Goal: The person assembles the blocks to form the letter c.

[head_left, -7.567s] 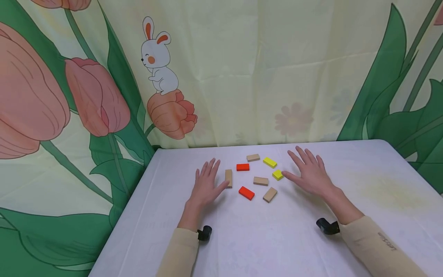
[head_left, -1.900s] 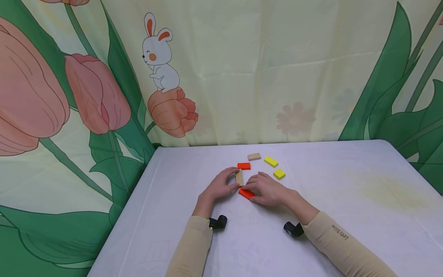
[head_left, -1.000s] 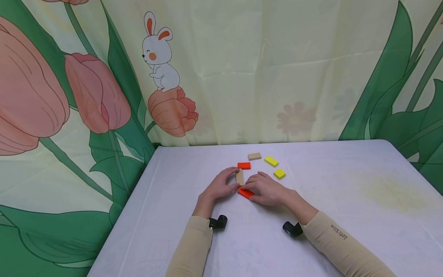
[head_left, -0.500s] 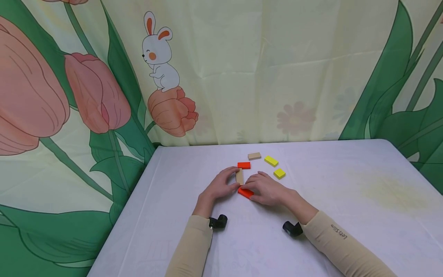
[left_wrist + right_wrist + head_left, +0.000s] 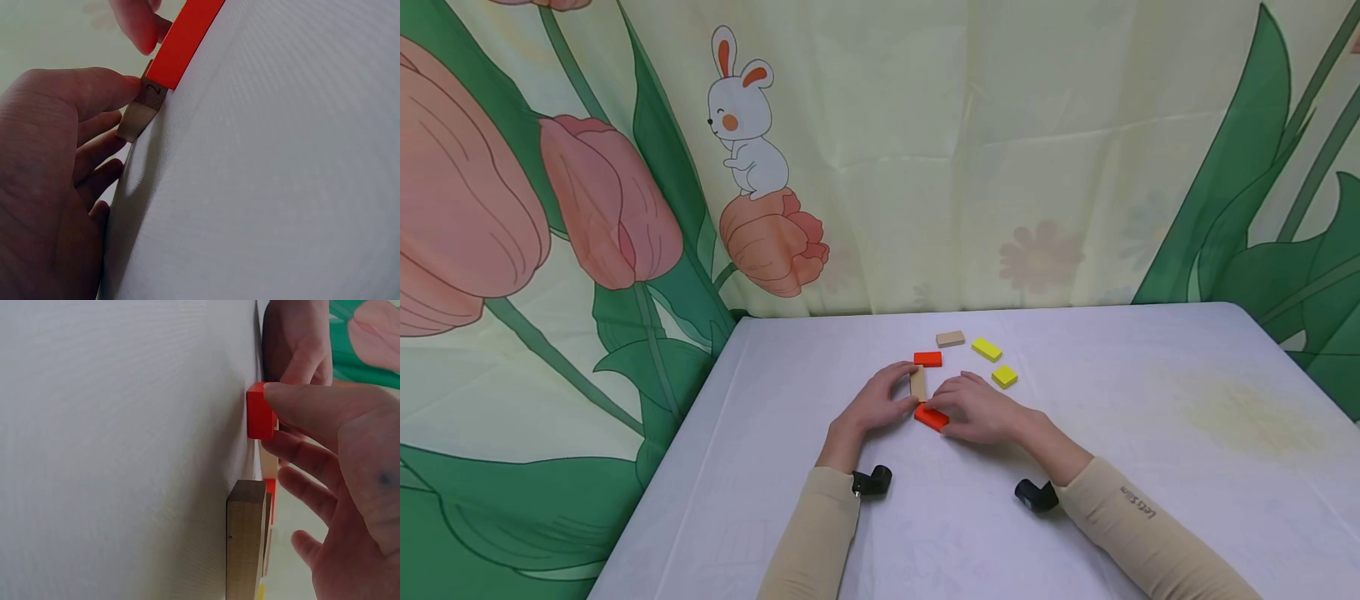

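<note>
My left hand (image 5: 878, 402) grips a plain wooden block (image 5: 918, 385) at its two ends, thumb at the near end and fingers at the far end. In the left wrist view that wooden block (image 5: 139, 119) bears a dark mark like a "2". My right hand (image 5: 981, 410) pinches a red block (image 5: 931, 418) between thumb and fingers. The red block (image 5: 259, 412) lies slanted on the cloth, its upper end against or very near the wooden block's near end. Another wooden block (image 5: 245, 540) lies beneath the right hand, hidden in the head view.
Behind the hands lie a second red block (image 5: 928, 359), a wooden block (image 5: 950, 338) and two yellow blocks, one farther back (image 5: 987, 349) and one nearer (image 5: 1004, 377). A white cloth covers the table (image 5: 1150, 400). A printed curtain (image 5: 887, 167) hangs behind it.
Both hands, earlier spread above the table, came inward onto blocks. The left wooden block moved right, and the near red block shifted slightly up against it. The last half second shows almost no motion.
</note>
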### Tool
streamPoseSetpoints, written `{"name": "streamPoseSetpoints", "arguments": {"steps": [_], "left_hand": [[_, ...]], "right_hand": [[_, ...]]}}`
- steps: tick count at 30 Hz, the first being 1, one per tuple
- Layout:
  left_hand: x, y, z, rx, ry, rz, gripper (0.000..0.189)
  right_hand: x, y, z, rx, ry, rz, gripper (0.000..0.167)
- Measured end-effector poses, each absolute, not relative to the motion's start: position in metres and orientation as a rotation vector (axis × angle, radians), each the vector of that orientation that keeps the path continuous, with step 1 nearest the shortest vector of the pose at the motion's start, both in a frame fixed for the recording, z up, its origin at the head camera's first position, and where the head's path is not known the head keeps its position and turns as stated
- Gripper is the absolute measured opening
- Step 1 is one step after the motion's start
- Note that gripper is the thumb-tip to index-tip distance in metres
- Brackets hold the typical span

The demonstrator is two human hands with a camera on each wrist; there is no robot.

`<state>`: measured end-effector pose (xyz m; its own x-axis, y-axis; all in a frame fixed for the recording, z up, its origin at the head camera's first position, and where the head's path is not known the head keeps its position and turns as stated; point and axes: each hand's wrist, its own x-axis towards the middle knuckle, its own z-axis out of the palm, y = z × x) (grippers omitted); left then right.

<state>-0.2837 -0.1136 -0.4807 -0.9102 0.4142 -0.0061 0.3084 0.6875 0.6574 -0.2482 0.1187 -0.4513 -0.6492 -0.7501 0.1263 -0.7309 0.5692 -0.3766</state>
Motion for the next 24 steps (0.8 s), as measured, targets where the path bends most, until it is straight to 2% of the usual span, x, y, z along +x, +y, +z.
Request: {"name": "streamPoseSetpoints", "arguments": {"steps": [6,24], "left_hand": [[-0.284,-0.114,-0.481,0.585,2.743,1.024,0.057],[-0.282,-0.113,-0.479,0.563,2.740,1.033,0.055]], "right_hand": [[-0.248,0.116,-0.453,-1.300,2.759,-0.619,0.034],[-0.257,0.137,-0.437,-1.181,2.774,-0.721,0.036]]}}
